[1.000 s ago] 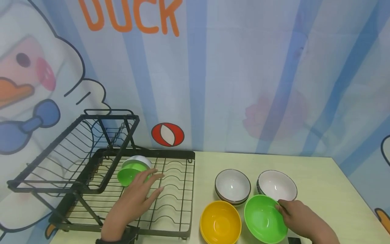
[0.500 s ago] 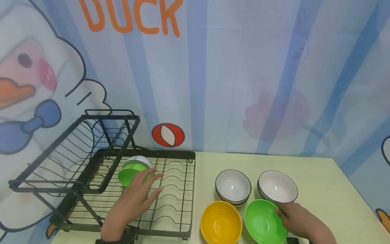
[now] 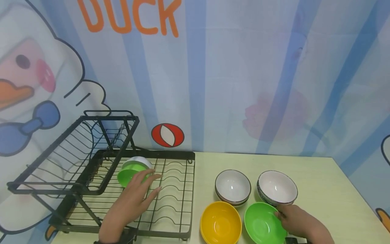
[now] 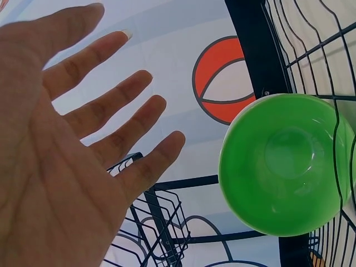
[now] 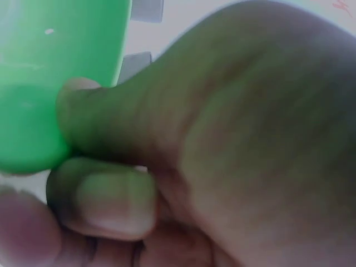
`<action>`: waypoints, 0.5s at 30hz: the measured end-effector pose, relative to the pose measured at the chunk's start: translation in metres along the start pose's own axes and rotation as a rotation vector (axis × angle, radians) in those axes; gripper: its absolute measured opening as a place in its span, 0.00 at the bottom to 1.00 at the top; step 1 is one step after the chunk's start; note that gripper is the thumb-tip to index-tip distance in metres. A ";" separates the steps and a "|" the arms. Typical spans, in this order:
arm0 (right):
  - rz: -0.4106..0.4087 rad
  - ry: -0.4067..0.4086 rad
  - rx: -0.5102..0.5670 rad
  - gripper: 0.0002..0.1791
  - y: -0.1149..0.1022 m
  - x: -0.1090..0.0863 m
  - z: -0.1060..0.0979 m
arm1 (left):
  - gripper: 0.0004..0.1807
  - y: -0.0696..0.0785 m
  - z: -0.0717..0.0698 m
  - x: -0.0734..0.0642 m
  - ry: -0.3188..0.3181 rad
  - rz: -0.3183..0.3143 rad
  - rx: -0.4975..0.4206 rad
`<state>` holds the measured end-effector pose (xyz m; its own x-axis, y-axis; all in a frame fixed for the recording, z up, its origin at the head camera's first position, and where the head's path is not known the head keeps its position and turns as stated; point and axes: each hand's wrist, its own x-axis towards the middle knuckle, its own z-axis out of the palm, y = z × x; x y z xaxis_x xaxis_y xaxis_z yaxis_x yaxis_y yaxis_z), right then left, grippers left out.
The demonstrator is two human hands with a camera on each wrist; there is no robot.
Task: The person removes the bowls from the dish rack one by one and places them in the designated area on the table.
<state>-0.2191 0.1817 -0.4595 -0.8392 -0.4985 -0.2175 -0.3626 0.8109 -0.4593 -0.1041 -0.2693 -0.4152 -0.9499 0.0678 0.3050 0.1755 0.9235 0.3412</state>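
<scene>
My right hand (image 3: 300, 220) pinches the right rim of a green bowl (image 3: 264, 225) between thumb and curled fingers. In the right wrist view, the thumb (image 5: 105, 111) lies on the inner side of that bowl. Over the black dish rack (image 3: 170, 234) my left hand (image 3: 131, 203) hovers with fingers spread, holding nothing. Just beyond its fingertips, another green bowl (image 4: 278, 167) stands tilted in the rack, with a white bowl (image 3: 141, 160) behind it. In the left wrist view, a gap separates the fingers from this green bowl.
A yellow bowl (image 3: 220, 223) sits left of the held bowl. Behind them stand white bowls with dark rims, one stack (image 3: 233, 185) on the left and one (image 3: 277, 185) on the right. The rack's raised tier (image 3: 61, 149) is at the left. A printed curtain (image 3: 225, 74) hangs behind the table.
My right hand and the green bowl have come slightly down and toward me, away from the right white bowl. The left hand has hardly moved.
</scene>
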 end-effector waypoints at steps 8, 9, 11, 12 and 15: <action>0.016 0.000 0.003 0.05 0.001 0.003 0.005 | 0.21 0.000 -0.001 -0.001 -0.001 -0.004 0.006; 0.016 0.003 0.000 0.07 0.001 0.003 0.006 | 0.21 0.000 0.000 -0.001 0.000 -0.001 0.008; 0.015 -0.001 -0.009 0.10 0.001 0.004 0.007 | 0.21 -0.001 0.000 0.000 0.002 0.004 0.010; 0.015 -0.007 -0.011 0.13 0.001 0.005 0.007 | 0.21 -0.001 0.000 0.000 0.003 0.008 0.009; 0.017 -0.033 -0.017 0.19 0.003 0.005 0.008 | 0.21 -0.001 0.000 0.000 0.004 0.011 0.010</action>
<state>-0.2211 0.1789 -0.4690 -0.8318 -0.4938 -0.2534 -0.3554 0.8245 -0.4403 -0.1041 -0.2702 -0.4153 -0.9468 0.0762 0.3125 0.1832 0.9264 0.3290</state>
